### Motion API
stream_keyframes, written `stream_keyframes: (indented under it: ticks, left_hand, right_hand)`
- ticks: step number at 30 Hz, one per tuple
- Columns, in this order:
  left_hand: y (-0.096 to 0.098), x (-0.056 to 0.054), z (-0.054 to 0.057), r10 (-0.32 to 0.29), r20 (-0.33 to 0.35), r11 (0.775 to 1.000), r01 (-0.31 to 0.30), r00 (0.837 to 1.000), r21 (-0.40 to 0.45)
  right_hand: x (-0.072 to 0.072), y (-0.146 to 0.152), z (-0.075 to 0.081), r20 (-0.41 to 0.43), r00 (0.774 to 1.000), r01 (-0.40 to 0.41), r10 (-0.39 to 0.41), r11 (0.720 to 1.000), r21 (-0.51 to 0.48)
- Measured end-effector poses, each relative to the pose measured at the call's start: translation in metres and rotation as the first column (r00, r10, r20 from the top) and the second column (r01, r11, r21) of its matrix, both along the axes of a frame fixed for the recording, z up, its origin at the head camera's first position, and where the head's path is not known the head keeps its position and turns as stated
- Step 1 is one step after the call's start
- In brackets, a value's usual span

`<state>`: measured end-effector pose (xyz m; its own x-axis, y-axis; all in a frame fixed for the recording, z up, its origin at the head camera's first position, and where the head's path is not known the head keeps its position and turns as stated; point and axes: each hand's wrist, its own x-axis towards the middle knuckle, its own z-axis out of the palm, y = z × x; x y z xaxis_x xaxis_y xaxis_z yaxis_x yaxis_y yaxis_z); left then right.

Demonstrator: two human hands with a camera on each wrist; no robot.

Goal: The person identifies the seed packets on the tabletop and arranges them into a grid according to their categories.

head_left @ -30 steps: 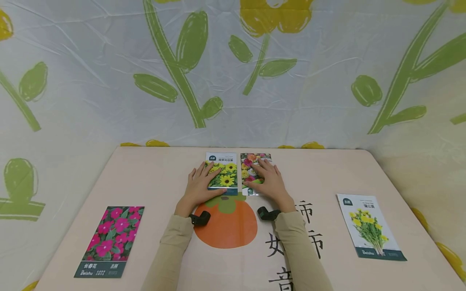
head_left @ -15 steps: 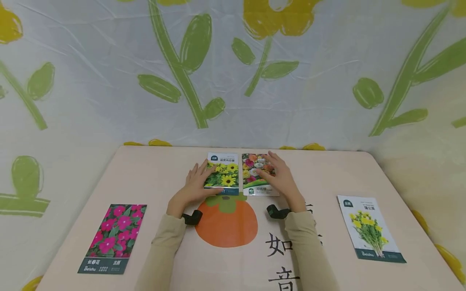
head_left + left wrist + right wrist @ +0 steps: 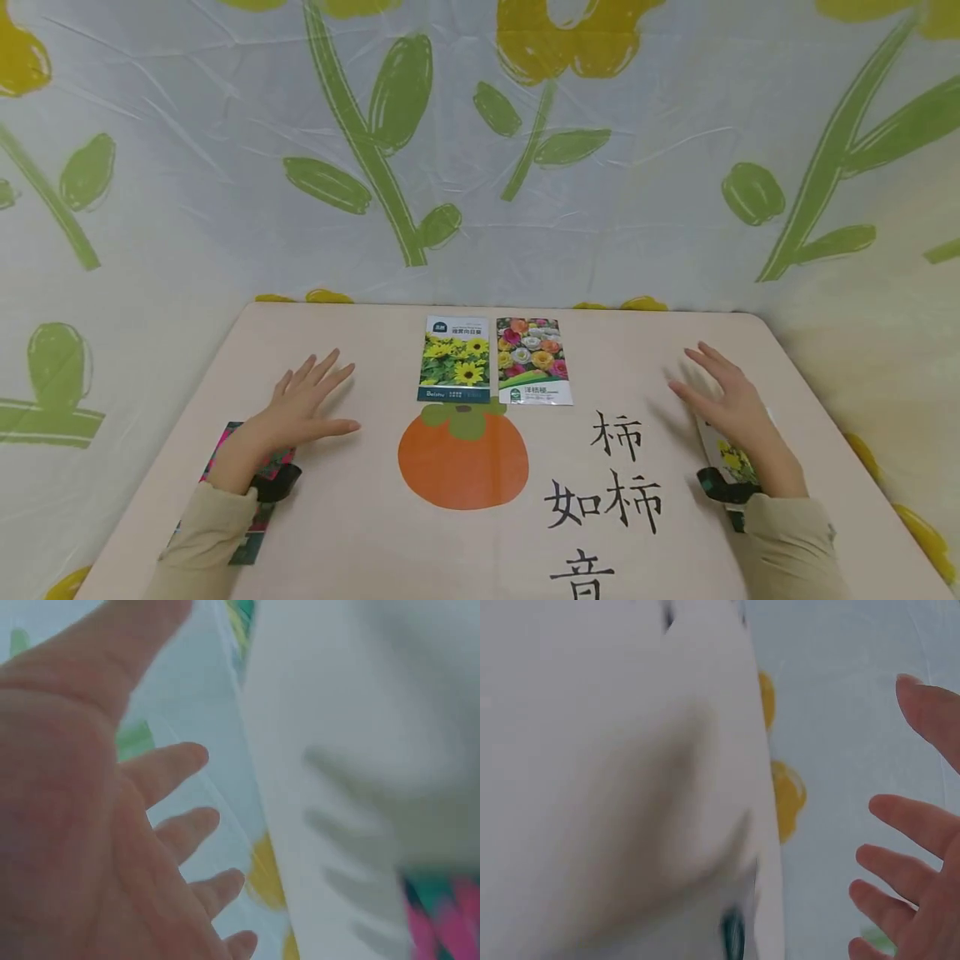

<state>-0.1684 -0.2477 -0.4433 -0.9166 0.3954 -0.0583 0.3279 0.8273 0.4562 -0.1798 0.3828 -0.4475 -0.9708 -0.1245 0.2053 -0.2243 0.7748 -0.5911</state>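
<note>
Two seed packets lie side by side at the middle back of the table: a yellow sunflower packet and a mixed-colour flower packet. My left hand, fingers spread and holding nothing, is above the table at the left. Beneath its wrist lies a pink-flower seed packet, partly covered by the arm. Over on the right my right hand hovers with fingers spread, also holding nothing. A white packet with yellow blooms lies under it, mostly hidden. Both wrist views show the palms with nothing in them.
The pale table bears a printed orange persimmon and black characters. A white cloth with green leaves and yellow flowers hangs behind and around the table.
Both hands have come off the two middle packets and moved apart, the left one to the left, the right one to the right. The two packets stay side by side.
</note>
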Motion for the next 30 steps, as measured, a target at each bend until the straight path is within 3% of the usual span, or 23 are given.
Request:
stream_keyframes:
  ticks: [7, 13, 18, 23, 30]
  left_hand:
    - [-0.052, 0.048, -0.007, 0.010, 0.005, 0.998, -0.011, 1.000, 0.069]
    - [-0.081, 0.073, -0.018, 0.035, -0.008, 0.994, -0.034, 0.999, 0.106]
    - [-0.097, 0.082, -0.029, 0.008, -0.031, 0.988, -0.003, 0.999, 0.153]
    - [-0.103, 0.084, -0.036, 0.005, 0.021, 0.986, -0.008, 1.000, 0.168]
    - [-0.105, 0.085, -0.041, 0.012, 0.073, 0.983, -0.025, 0.997, 0.182]
  right_hand:
    - [0.054, 0.052, -0.012, 0.088, 0.996, -0.030, 0.022, 0.996, 0.089]
    - [0.072, 0.065, -0.022, 0.154, 0.988, -0.033, 0.013, 0.991, 0.132]
    - [0.076, 0.068, -0.032, 0.179, 0.983, -0.054, 0.040, 0.996, 0.076]
    - [0.079, 0.071, -0.042, 0.194, 0.978, -0.083, 0.077, 0.996, 0.023]
    - [0.079, 0.073, -0.047, 0.185, 0.981, -0.066, 0.051, 0.995, 0.079]
